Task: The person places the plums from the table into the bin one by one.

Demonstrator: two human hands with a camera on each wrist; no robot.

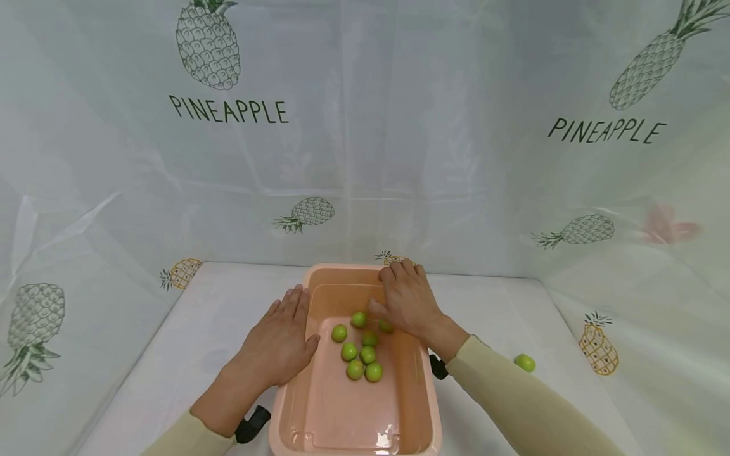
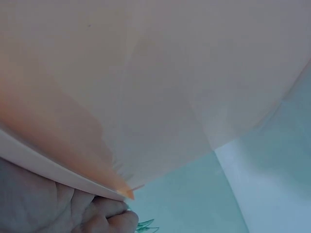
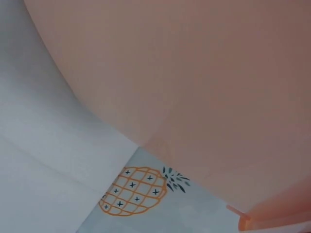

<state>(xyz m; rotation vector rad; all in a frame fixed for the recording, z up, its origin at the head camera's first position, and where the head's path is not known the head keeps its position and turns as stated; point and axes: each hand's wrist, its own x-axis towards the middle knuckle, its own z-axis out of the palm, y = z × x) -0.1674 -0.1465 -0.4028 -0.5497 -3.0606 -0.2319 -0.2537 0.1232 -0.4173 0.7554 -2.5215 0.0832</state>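
A pink-orange plastic basin (image 1: pixel 355 418) stands on the table in the head view, with several small round green fruits (image 1: pixel 350 351) lying on its floor. My left hand (image 1: pixel 282 345) rests along the basin's left rim, fingers straight, thumb at the inner edge. At the far right corner my right hand (image 1: pixel 412 303) grips the rim, its thumb inside the basin above the fruits. The left wrist view shows the left palm (image 2: pixel 53 208) against the rim, beside the basin wall (image 2: pixel 160 87). In the right wrist view, the basin wall (image 3: pixel 170 87) takes up most of the picture; the right hand is hidden.
One more green fruit (image 1: pixel 525 363) lies on the white tabletop (image 1: pixel 228 329), right of the basin beyond the right sleeve (image 1: pixel 513 399). A pale curtain (image 1: pixel 399 139) printed with pineapples hangs at the back and sides. Black wrist straps (image 1: pixel 253 424) sit on the forearms.
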